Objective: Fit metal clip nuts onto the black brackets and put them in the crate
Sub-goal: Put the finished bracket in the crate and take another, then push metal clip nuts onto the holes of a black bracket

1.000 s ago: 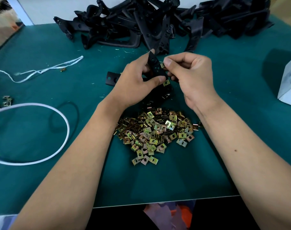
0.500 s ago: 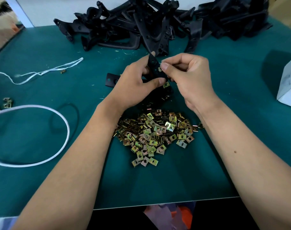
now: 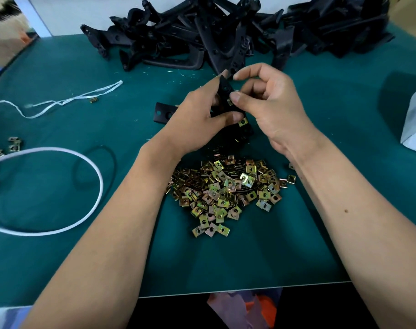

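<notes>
**Clip nut being pressed onto a bracket held over the bench**

Green matting covers the bench [image 3: 344, 210], and a white wall is seen beyond its far edge. A black bracket [image 3: 224, 87] is held upright above the middle of the bench by the left hand [image 3: 197, 122], whose fingers and thumb are curled round its lower part. One clip nut [image 3: 243, 122] is already seated on the bracket's lower edge, just beside the left thumb. The right hand [image 3: 271, 108] is brought against the bracket from the right; a second clip nut [image 3: 230, 101] is pinched between its thumb and curled fingers, touching the bracket's edge, and only a small part of it is visible. The right index finger is arched above the bracket's tip.

A heap of loose clip nuts [image 3: 228, 191] is spread on the bench just below both wrists. A tangled pile of black brackets [image 3: 226, 32] is stacked along the far edge. Another flat black bracket end [image 3: 161, 113] is seen lying behind the left hand. To the left, a white cord loop [image 3: 93, 167], a thin white string [image 3: 67, 100] and a few stray clip nuts [image 3: 13, 143] are laid out. A white box [image 3: 415, 119] is cut off at the right edge.
</notes>
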### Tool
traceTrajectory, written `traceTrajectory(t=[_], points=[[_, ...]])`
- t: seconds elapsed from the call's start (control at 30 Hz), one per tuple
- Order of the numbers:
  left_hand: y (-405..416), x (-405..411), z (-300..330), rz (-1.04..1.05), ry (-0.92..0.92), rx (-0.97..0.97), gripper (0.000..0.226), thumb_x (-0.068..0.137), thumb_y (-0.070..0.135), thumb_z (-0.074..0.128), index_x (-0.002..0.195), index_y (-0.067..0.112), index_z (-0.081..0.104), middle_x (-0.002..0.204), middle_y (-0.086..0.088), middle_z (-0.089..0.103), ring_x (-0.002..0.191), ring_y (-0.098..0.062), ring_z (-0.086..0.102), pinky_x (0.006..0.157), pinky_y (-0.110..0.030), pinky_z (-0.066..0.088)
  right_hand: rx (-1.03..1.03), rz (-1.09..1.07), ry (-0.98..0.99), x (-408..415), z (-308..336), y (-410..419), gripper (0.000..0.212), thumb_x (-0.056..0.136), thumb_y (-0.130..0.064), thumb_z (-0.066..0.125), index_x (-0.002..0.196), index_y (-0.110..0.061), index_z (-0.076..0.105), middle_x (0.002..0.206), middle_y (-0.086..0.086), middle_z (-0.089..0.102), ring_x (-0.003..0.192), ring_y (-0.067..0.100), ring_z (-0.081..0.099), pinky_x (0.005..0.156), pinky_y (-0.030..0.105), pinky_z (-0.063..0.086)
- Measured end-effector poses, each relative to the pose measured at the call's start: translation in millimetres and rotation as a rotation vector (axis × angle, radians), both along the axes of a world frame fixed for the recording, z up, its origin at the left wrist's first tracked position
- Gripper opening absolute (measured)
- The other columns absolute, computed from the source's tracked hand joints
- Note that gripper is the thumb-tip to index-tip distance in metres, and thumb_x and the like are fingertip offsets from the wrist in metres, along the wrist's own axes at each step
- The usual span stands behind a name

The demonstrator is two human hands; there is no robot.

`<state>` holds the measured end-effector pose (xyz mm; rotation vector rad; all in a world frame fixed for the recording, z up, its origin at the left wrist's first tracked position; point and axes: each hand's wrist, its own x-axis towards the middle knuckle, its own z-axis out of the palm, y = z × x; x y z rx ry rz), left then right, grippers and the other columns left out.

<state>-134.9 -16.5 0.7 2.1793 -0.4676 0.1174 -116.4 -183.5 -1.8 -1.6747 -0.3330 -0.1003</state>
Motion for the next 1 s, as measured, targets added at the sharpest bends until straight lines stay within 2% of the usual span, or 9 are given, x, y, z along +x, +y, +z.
traceTrajectory(t=[0.13, 0.23, 0.33, 0.47, 0.53, 0.6, 0.7, 0.83, 1.0], points=[[1, 2, -2, 0.040, -0.017, 0.002, 0.056, 0.094, 0.023, 0.074, 0.144, 0.015, 0.050, 0.115, -0.005, 0.072, 0.107, -0.018, 0.068, 0.102, -0.037, 0.051, -0.013, -0.094, -0.014, 1, -5, 5, 0.017, 0.090, -0.009, 0.075, 0.103, -0.012, 0.065, 0.072, 0.002, 0.067, 0.069, 0.011, 0.058, 0.072, 0.030, 0.052], [1, 3, -5, 0.099, -0.048, 0.003, 0.033, 0.092, 0.026, 0.076, 0.119, 0.027, 0.058, 0.095, 0.008, 0.074, 0.090, -0.003, 0.070, 0.078, -0.015, 0.051, -0.092, -0.164, -0.055, 0, -5, 10, 0.009, 0.092, -0.014, 0.073, 0.101, -0.015, 0.070, 0.077, -0.002, 0.074, 0.070, 0.006, 0.066, 0.071, 0.029, 0.056], [-3, 2, -2, 0.213, -0.079, 0.042, 0.029, 0.089, 0.030, 0.078, 0.107, 0.035, 0.056, 0.085, 0.021, 0.067, 0.078, 0.011, 0.062, 0.064, -0.004, 0.040, -0.235, -0.170, -0.126, -8, 0, 5, 0.016, 0.098, -0.012, 0.064, 0.107, -0.015, 0.077, 0.097, -0.006, 0.077, 0.093, 0.003, 0.070, 0.090, 0.029, 0.058], [-21, 1, 12, 0.340, -0.094, 0.064, 0.026, 0.092, 0.033, 0.074, 0.107, 0.021, 0.058, 0.080, 0.013, 0.062, 0.071, 0.002, 0.057, 0.056, -0.012, 0.038, -0.456, -0.071, -0.183, -25, 16, -20, 0.039, 0.094, -0.006, 0.065, 0.132, -0.015, 0.068, 0.124, -0.006, 0.071, 0.106, -0.006, 0.059, 0.094, 0.001, 0.041], [-48, -1, 28, 0.328, -0.144, 0.064, 0.031, 0.093, 0.033, 0.072, 0.111, 0.012, 0.059, 0.085, 0.000, 0.065, 0.076, -0.014, 0.061, 0.064, -0.026, 0.045, -0.523, -0.178, -0.250, -36, 24, -40, 0.047, 0.085, -0.017, 0.079, 0.130, -0.015, 0.068, 0.118, -0.002, 0.073, 0.101, 0.003, 0.063, 0.088, 0.003, 0.043], [-83, -6, 47, 0.286, -0.196, 0.053, 0.037, 0.092, 0.035, 0.072, 0.111, 0.008, 0.058, 0.092, -0.007, 0.066, 0.084, -0.024, 0.062, 0.071, -0.038, 0.048, -0.519, -0.345, -0.330, -48, 33, -66, 0.044, 0.079, -0.019, 0.085, 0.120, -0.011, 0.072, 0.106, 0.002, 0.074, 0.097, 0.017, 0.067, 0.089, 0.024, 0.052], [-150, -15, 71, 0.164, -0.232, 0.045, 0.040, 0.092, 0.036, 0.071, 0.111, 0.005, 0.055, 0.097, -0.009, 0.067, 0.088, -0.026, 0.063, 0.074, -0.042, 0.049, -0.530, -0.582, -0.434, -70, 48, -121, 0.033, 0.078, -0.012, 0.078, 0.111, -0.008, 0.074, 0.100, 0.006, 0.070, 0.096, 0.025, 0.064, 0.086, 0.040, 0.051], [-248, -38, 91, -0.032, -0.250, 0.027, 0.037, 0.094, 0.032, 0.068, 0.111, 0.003, 0.053, 0.095, -0.008, 0.064, 0.085, -0.025, 0.058, 0.073, -0.035, 0.044, -0.548, -0.808, -0.468, -111, 62, -212, 0.026, 0.079, -0.014, 0.072, 0.104, -0.010, 0.076, 0.094, 0.005, 0.073, 0.089, 0.026, 0.066, 0.081, 0.045, 0.053], [-381, -95, 99, -0.339, -0.350, 0.055, 0.043, 0.097, 0.035, 0.064, 0.129, 0.009, 0.053, 0.120, -0.008, 0.067, 0.113, -0.031, 0.061, 0.095, -0.041, 0.045, -0.503, -1.048, -0.448, -188, 54, -331, 0.020, 0.085, -0.017, 0.063, 0.101, -0.015, 0.074, 0.083, -0.010, 0.070, 0.076, 0.010, 0.068, 0.074, 0.037, 0.057]])
